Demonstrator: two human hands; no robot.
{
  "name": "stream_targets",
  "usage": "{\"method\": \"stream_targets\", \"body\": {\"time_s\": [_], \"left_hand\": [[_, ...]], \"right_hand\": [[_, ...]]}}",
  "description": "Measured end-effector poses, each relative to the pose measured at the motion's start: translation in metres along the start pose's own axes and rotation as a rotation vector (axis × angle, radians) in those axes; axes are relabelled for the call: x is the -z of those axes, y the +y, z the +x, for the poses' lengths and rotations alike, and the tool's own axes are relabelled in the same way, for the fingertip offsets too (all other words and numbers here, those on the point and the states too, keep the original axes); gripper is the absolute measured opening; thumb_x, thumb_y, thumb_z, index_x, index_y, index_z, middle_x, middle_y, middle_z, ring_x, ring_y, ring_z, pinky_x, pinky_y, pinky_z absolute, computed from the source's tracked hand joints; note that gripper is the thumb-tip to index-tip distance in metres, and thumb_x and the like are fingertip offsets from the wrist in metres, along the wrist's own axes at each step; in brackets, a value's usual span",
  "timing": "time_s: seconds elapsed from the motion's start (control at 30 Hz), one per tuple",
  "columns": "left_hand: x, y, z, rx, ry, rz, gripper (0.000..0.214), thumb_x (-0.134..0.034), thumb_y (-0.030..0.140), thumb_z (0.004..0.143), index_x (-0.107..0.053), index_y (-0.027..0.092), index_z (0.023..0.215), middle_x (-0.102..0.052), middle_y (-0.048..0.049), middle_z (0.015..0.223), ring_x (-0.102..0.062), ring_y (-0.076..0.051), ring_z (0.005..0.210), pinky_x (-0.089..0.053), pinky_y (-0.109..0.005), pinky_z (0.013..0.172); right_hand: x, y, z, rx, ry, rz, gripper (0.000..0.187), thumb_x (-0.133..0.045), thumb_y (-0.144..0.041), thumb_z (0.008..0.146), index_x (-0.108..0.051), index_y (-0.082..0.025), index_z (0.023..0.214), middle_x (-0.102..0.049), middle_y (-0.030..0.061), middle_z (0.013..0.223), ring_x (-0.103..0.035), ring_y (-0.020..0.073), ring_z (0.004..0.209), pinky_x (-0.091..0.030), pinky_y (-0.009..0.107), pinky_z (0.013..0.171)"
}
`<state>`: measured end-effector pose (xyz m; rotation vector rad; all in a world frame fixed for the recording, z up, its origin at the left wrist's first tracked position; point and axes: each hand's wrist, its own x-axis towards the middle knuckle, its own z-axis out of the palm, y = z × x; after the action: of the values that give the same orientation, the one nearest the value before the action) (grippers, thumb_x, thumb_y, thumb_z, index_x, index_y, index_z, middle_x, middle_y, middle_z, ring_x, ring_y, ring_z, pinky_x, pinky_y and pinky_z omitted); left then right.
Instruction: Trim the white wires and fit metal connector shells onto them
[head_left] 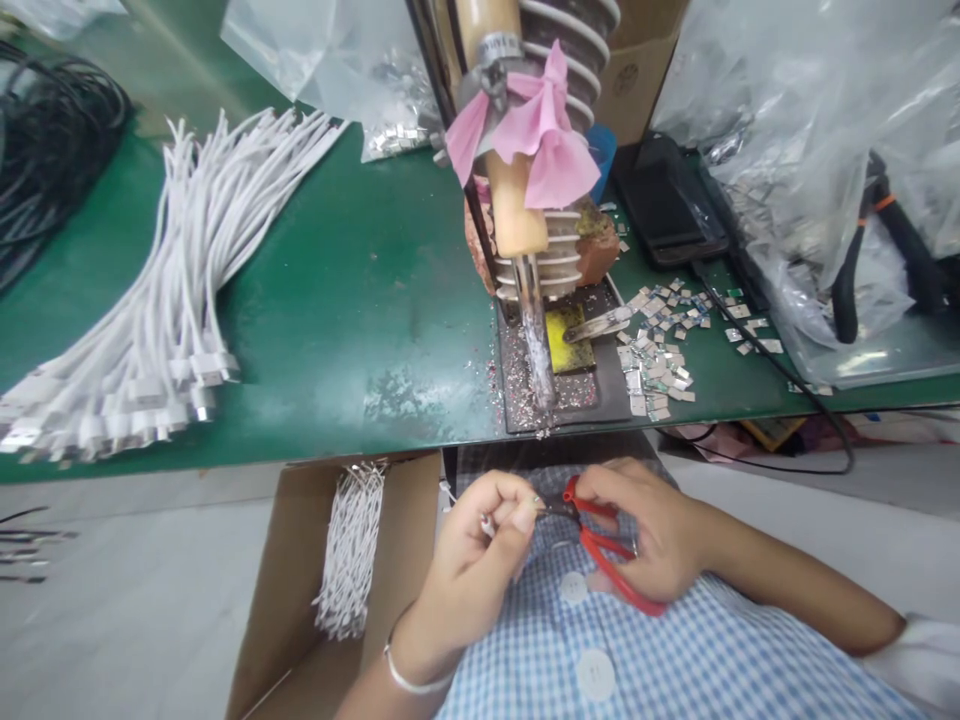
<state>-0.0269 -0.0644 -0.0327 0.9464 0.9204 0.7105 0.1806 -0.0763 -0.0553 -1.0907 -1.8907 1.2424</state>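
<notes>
My left hand (480,545) is closed in a pinch on a small metal connector end just below the table's front edge. My right hand (649,540) grips red-handled pliers (607,555), whose tips meet the piece at my left fingertips. Both hands sit over my blue checked clothing. Above them a soldering iron (517,215) with a pale handle and a pink cloth tied on it rests in a coil stand, tip down over a dark tray (611,395) with a yellow sponge (566,340).
A bundle of white cables (172,310) lies on the green table at left. Several small metal shells (664,345) lie scattered right of the tray. A cardboard box (292,600) with white cables stands below the table. Plastic bags and black pliers at right.
</notes>
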Motion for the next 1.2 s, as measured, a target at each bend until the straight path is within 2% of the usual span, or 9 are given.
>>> {"method": "stream_targets", "body": {"time_s": [0.13, 0.27, 0.43, 0.53, 0.73, 0.83, 0.93, 1.07, 1.2], "left_hand": [[-0.003, 0.001, 0.002, -0.008, 0.021, 0.022, 0.018, -0.054, 0.034, 0.095, -0.057, 0.018, 0.087, -0.042, 0.0076, 0.052, -0.032, -0.006, 0.046, -0.027, -0.017, 0.045], [-0.004, 0.002, 0.002, -0.022, 0.035, 0.021, 0.019, -0.057, 0.036, 0.093, -0.058, 0.018, 0.087, -0.044, 0.0066, 0.052, -0.035, -0.007, 0.044, -0.03, -0.018, 0.045], [-0.006, 0.001, 0.0, -0.044, 0.044, -0.003, 0.016, -0.056, 0.035, 0.093, -0.059, 0.019, 0.091, -0.043, 0.0072, 0.05, -0.035, -0.006, 0.043, -0.03, -0.017, 0.044], [-0.005, 0.0, 0.0, -0.054, 0.044, 0.001, 0.015, -0.055, 0.034, 0.094, -0.059, 0.02, 0.093, -0.044, 0.0071, 0.051, -0.036, -0.006, 0.044, -0.03, -0.017, 0.045], [0.001, 0.0, 0.0, -0.048, 0.002, 0.002, 0.015, -0.059, 0.033, 0.092, -0.062, 0.019, 0.09, -0.062, 0.0008, 0.062, -0.052, -0.009, 0.056, -0.04, -0.019, 0.054], [-0.001, 0.0, 0.001, -0.028, 0.027, -0.074, 0.017, -0.065, 0.033, 0.088, -0.066, 0.017, 0.084, -0.066, -0.0008, 0.063, -0.056, -0.01, 0.057, -0.043, -0.019, 0.054], [-0.006, -0.002, 0.003, -0.052, 0.103, -0.156, 0.021, -0.071, 0.037, 0.083, -0.067, 0.017, 0.078, -0.066, -0.0001, 0.057, -0.058, -0.011, 0.051, -0.047, -0.02, 0.052], [-0.012, -0.008, 0.006, -0.142, 0.144, -0.197, 0.019, -0.072, 0.037, 0.082, -0.069, 0.018, 0.077, -0.066, 0.0008, 0.055, -0.06, -0.011, 0.05, -0.05, -0.02, 0.051], [-0.011, -0.016, 0.005, -0.184, 0.191, -0.16, 0.02, -0.07, 0.039, 0.083, -0.07, 0.019, 0.08, -0.066, 0.001, 0.056, -0.058, -0.011, 0.05, -0.052, -0.023, 0.055]], "right_hand": [[-0.003, -0.001, 0.005, 0.034, 0.042, -0.012, 0.035, -0.065, -0.048, 0.074, -0.041, -0.022, 0.078, -0.038, -0.0092, 0.058, -0.033, 0.0074, 0.047, -0.025, 0.022, 0.048], [-0.002, -0.005, 0.007, 0.024, 0.028, -0.057, 0.022, -0.06, -0.037, 0.078, -0.043, -0.022, 0.078, -0.038, -0.0088, 0.056, -0.033, 0.0081, 0.047, -0.028, 0.022, 0.049], [-0.003, -0.006, 0.006, -0.03, 0.001, -0.127, 0.013, -0.057, -0.029, 0.079, -0.046, -0.021, 0.078, -0.046, -0.0067, 0.056, -0.038, 0.0089, 0.049, -0.028, 0.021, 0.05], [-0.004, -0.004, 0.006, -0.011, 0.011, -0.206, 0.012, -0.057, -0.027, 0.079, -0.047, -0.021, 0.078, -0.049, -0.0054, 0.056, -0.04, 0.0101, 0.05, -0.029, 0.023, 0.052], [-0.004, -0.006, 0.009, 0.005, 0.038, -0.264, 0.007, -0.055, -0.023, 0.08, -0.048, -0.02, 0.081, -0.052, -0.0035, 0.058, -0.044, 0.0117, 0.051, -0.032, 0.024, 0.054], [-0.005, -0.009, 0.01, -0.06, -0.014, -0.1, 0.011, -0.055, -0.023, 0.078, -0.044, -0.021, 0.076, -0.047, -0.0058, 0.057, -0.038, 0.0093, 0.05, -0.028, 0.022, 0.05], [-0.013, -0.011, 0.011, -0.179, -0.101, 0.258, 0.019, -0.058, -0.024, 0.076, -0.039, -0.022, 0.074, -0.043, -0.0085, 0.055, -0.035, 0.0064, 0.048, -0.026, 0.019, 0.047], [-0.026, -0.009, 0.011, -0.32, -0.186, 0.713, 0.025, -0.063, -0.027, 0.073, -0.04, -0.021, 0.079, -0.044, -0.0085, 0.061, -0.036, 0.0048, 0.05, -0.03, 0.016, 0.046], [-0.03, -0.004, 0.012, -0.358, -0.244, 0.873, 0.031, -0.069, -0.031, 0.07, -0.043, -0.019, 0.08, -0.048, -0.0069, 0.066, -0.037, 0.0044, 0.052, -0.031, 0.016, 0.047]]}}
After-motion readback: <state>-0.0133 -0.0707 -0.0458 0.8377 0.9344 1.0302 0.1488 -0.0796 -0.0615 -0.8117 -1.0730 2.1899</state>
